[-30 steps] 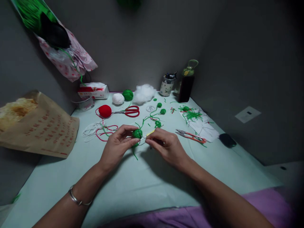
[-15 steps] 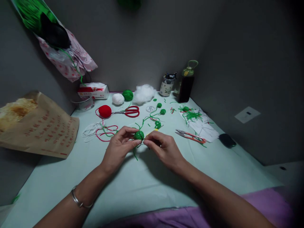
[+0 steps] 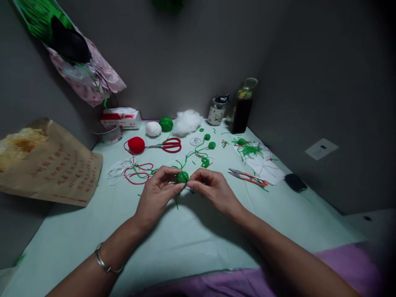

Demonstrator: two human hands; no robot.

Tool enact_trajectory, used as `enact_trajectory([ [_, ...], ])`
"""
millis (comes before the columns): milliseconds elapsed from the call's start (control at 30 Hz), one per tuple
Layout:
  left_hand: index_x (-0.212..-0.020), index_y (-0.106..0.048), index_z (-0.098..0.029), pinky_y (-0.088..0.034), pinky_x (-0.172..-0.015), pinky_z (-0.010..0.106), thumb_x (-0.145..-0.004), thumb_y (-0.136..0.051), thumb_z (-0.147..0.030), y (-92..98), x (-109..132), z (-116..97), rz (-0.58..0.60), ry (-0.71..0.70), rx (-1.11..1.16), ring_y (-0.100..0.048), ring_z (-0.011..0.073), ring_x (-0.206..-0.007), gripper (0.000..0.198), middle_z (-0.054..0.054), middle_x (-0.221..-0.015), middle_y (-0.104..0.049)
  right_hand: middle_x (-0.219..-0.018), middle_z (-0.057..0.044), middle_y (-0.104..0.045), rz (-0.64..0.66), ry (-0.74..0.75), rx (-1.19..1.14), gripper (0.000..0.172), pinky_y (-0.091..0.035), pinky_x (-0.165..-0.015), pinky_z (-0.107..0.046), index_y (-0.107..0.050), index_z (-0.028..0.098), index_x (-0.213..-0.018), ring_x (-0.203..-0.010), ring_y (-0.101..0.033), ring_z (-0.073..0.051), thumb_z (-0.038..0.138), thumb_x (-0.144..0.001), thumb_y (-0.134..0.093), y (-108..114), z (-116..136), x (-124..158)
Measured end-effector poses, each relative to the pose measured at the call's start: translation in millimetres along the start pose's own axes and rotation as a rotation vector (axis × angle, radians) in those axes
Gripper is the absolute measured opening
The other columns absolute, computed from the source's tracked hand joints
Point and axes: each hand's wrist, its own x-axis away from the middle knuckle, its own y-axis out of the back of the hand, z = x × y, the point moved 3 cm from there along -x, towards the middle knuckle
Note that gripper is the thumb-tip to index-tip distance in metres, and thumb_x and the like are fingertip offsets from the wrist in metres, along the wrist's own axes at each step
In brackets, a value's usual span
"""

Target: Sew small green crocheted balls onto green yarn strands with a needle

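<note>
Over the middle of the pale green table [image 3: 185,239], my left hand [image 3: 156,194] pinches a small green crocheted ball [image 3: 182,177] between thumb and fingers. My right hand [image 3: 213,190] is closed right beside the ball, fingertips touching it; in the earlier frames it holds a thin crochet hook with a yellow grip, which its fingers now hide. A green yarn tail hangs below the ball. A silver bracelet [image 3: 103,260] sits on my left wrist.
Behind my hands lie red scissors [image 3: 168,145], a red yarn ball [image 3: 136,144], white and green yarn balls [image 3: 154,128], stuffing [image 3: 187,121], thread snips [image 3: 247,177], green scraps on paper [image 3: 250,150], a jar [image 3: 217,110], a bottle [image 3: 243,111] and a brown paper bag [image 3: 52,165].
My right hand has moved left until its fingers meet the green ball, and the hook's yellow grip has gone out of sight. The left hand has kept its hold.
</note>
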Motion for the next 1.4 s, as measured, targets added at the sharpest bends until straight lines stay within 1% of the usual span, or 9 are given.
enact_trajectory([
  [233, -0.098, -0.067, -0.021, -0.053, -0.086, 0.031, -0.076, -0.078, -0.019, -1.1, 0.6, 1.8, 0.025, -0.056, -0.11, -0.066, 0.0165, -0.091, 0.024, 0.001, -0.098, -0.067, -0.073, 0.002, -0.059, 0.108, -0.039, -0.128, 0.011, -0.048, -0.063, -0.026, -0.056, 0.017, -0.092, -0.063, -0.06, -0.012, 0.026, -0.088, -0.062, 2.1, 3.5, 1.3],
  [467, -0.098, -0.071, -0.023, -0.054, -0.082, 0.029, -0.077, -0.077, -0.018, -7.0, 2.2, 4.1, 0.125, -0.003, -0.083, -0.064, 0.0159, -0.093, 0.022, 0.001, -0.101, -0.062, -0.086, -0.003, -0.065, -0.042, 0.3, 0.408, 0.006, -0.042, -0.067, -0.026, -0.07, 0.018, -0.088, -0.076, -0.059, -0.013, 0.021, -0.09, -0.065, 10.3, 14.0, 2.5],
  [567, -0.1, -0.07, -0.024, -0.052, -0.079, 0.028, -0.077, -0.079, -0.021, -6.6, 0.9, 4.1, 0.172, 0.045, -0.044, -0.063, 0.0146, -0.089, 0.025, 0.0, -0.1, -0.063, -0.081, -0.002, -0.066, -0.047, 0.291, 0.303, 0.009, -0.043, -0.064, -0.024, -0.069, 0.017, -0.08, -0.074, -0.059, -0.012, 0.019, -0.089, -0.066, 14.7, 19.5, 1.1],
  [700, -0.1, -0.071, -0.025, -0.048, -0.075, 0.025, -0.076, -0.081, -0.021, -2.8, -2.0, 1.6, 0.213, 0.086, -0.046, -0.058, 0.0127, -0.084, 0.027, -0.001, -0.093, -0.062, -0.08, -0.002, -0.069, -0.076, 0.118, -0.126, 0.019, -0.039, -0.044, -0.021, -0.058, 0.018, -0.085, -0.051, -0.057, -0.009, 0.034, -0.093, -0.062, 36.6, 31.0, -1.6],
  [867, -0.102, -0.073, -0.025, -0.044, -0.072, 0.025, -0.076, -0.08, -0.024, 1.8, -3.5, 0.0, 0.281, 0.172, -0.036, -0.055, 0.0129, -0.082, 0.027, 0.0, -0.092, -0.06, -0.057, 0.005, -0.053, -0.095, -0.029, -0.442, 0.018, -0.043, -0.045, -0.019, -0.057, 0.018, -0.079, -0.046, -0.052, -0.007, 0.029, -0.091, -0.064, 83.4, 66.9, -2.5],
  [1033, -0.099, -0.073, -0.023, -0.047, -0.078, 0.029, -0.072, -0.083, -0.022, 3.9, -4.3, 0.5, 0.325, 0.22, 0.023, -0.058, 0.0143, -0.083, 0.029, 0.001, -0.095, -0.062, -0.05, 0.006, -0.032, -0.615, 0.314, -0.39, 0.034, -0.054, -0.076, -0.025, -0.058, 0.024, -0.065, -0.056, -0.049, -0.007, 0.01, -0.095, -0.052, 180.2, 109.5, 6.6],
  [1167, -0.098, -0.072, -0.023, -0.049, -0.077, 0.03, -0.073, -0.082, -0.022, 2.9, -3.7, -1.7, 0.357, 0.237, 0.1, -0.062, 0.0136, -0.08, 0.027, 0.0, -0.09, -0.063, -0.052, 0.003, -0.024, -0.78, 0.467, -0.207, 0.035, -0.054, -0.079, -0.036, -0.055, 0.03, -0.059, -0.063, -0.052, -0.016, 0.019, -0.092, -0.06, 233.4, 107.2, 12.0],
  [1267, -0.101, -0.072, -0.023, -0.05, -0.072, 0.029, -0.076, -0.08, -0.026, 2.0, -2.4, -2.5, 0.389, 0.272, 0.139, -0.065, 0.0139, -0.074, 0.027, 0.001, -0.088, -0.064, -0.055, 0.004, -0.028, -0.841, 0.5, -0.269, 0.032, -0.055, -0.084, -0.036, -0.058, 0.027, -0.062, -0.06, -0.05, -0.015, 0.016, -0.092, -0.054, 222.0, 92.6, 7.5],
  [1400, -0.109, -0.071, -0.024, -0.051, -0.073, 0.03, -0.079, -0.078, -0.028, 4.3, -2.8, -1.9, 0.348, 0.307, 0.158, -0.066, 0.014, -0.076, 0.032, 0.003, -0.105, -0.064, -0.054, 0.005, -0.044, -0.669, 0.459, -0.31, 0.011, -0.054, -0.068, -0.03, -0.065, 0.019, -0.078, -0.058, -0.054, -0.012, 0.01, -0.083, -0.059, 152.0, 77.4, -2.7],
])
